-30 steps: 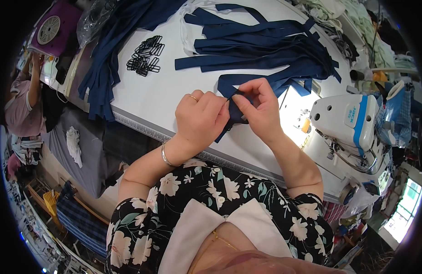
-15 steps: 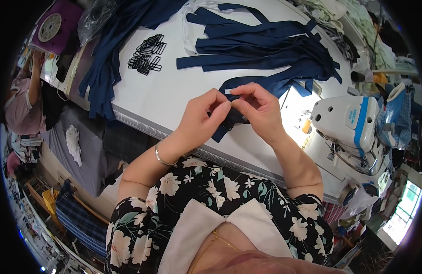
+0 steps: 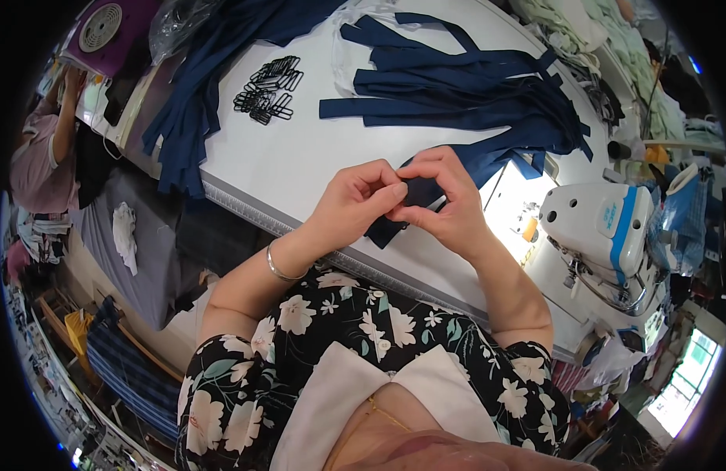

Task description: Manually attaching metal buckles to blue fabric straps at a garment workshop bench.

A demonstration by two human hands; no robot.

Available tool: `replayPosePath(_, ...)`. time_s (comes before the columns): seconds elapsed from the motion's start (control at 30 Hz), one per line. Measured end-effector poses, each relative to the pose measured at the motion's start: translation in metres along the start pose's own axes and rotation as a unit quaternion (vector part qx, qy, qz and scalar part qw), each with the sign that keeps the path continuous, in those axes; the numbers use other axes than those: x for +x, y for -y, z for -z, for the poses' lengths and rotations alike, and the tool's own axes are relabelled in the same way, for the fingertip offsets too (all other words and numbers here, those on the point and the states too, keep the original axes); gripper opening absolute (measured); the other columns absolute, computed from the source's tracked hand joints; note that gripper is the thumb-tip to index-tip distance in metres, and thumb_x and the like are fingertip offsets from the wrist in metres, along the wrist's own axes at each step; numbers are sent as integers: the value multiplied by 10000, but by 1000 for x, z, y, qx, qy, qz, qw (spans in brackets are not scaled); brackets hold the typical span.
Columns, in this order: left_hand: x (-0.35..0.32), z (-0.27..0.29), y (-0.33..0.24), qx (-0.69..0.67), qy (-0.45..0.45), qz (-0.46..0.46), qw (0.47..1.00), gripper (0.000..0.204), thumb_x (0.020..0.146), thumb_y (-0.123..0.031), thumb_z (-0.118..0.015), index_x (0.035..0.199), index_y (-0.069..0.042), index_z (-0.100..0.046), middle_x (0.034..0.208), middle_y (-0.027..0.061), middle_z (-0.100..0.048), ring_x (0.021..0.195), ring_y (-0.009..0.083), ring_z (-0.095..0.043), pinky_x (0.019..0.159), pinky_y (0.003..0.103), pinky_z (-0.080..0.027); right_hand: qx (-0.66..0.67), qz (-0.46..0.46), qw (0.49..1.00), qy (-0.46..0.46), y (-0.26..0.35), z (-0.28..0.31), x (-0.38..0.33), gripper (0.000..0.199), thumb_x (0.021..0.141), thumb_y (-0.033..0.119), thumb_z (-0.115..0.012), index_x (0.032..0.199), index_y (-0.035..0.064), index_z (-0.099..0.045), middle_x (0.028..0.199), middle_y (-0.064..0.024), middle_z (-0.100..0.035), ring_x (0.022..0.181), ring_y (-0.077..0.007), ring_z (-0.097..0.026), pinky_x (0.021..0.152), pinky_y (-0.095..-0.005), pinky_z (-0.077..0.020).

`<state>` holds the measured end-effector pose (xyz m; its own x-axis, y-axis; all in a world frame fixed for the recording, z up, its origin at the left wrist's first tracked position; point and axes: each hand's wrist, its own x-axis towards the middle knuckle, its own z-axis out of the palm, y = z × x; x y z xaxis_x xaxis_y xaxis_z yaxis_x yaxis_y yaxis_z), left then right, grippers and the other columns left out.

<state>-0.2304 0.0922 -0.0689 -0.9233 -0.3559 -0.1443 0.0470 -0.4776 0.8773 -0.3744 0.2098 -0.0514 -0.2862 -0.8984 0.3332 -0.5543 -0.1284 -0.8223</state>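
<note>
Close together over the table's front part, both my hands work at one end of a navy fabric strip (image 3: pixel 386 232). My left hand (image 3: pixel 359 196) is closed, its thumb and forefinger pinching the strip near its end. My right hand (image 3: pixel 453 200) curves round, thumb and fingertips meeting the left fingers, with dark cloth showing in the gap. Whether a small black piece is held there too is hidden by the fingers. From the hands the strip runs back right to a pile of navy strips (image 3: pixel 457 94).
Black slide buckles (image 3: pixel 267 88) lie heaped at left on the white table (image 3: pixel 257 169). More navy strips (image 3: pixel 186 118) hang over its left side. A lit sewing machine (image 3: pixel 594 220) stands at right. A ruler (image 3: pixel 245 208) lines the front edge. Another person (image 3: pixel 45 161) is far left.
The left fingers have curled in more, and the right thumb has dropped lower, widening the gap inside the right hand. The view has shifted slightly, moving the table things a little right.
</note>
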Motion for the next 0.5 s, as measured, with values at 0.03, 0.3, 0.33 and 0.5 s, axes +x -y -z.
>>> replayPosePath(0.03,-1,0,3,0,-1,-1,1000,141,947,-97,-579,835,-13,-561,756,4,-592,686,49,-549,638,196,-461,0,2,1000,1,-2,-1,0,441,679,102,-826,1063,27,-624,964,-79,-617,876,-209,-607,792,-290,-483)
replayPosePath(0.3,-9,9,2,272,-120,-93,950,119,841,-51,-601,744,-17,-541,707,7,-559,658,94,-525,590,267,-428,-15,-30,998,44,-2,10,-1,397,662,126,-819,1003,67,-622,900,-71,-616,871,-250,-605,850,-344,-461)
replayPosePath(0.33,-7,11,0,273,-120,-93,950,119,841,-51,-601,744,-17,-541,707,7,-559,658,94,-525,590,267,-428,-96,22,992,85,-1,11,1,393,652,128,-815,993,79,-625,855,-55,-594,826,-255,-588,850,-361,-446)
replayPosePath(0.5,1,22,-14,545,-118,-173,812,76,727,-56,-635,723,-33,-562,698,80,-559,635,237,-536,585,307,-442,-200,97,970,97,-11,0,1,392,634,138,-810,975,93,-623,830,-43,-570,832,-262,-562,891,-417,-423)
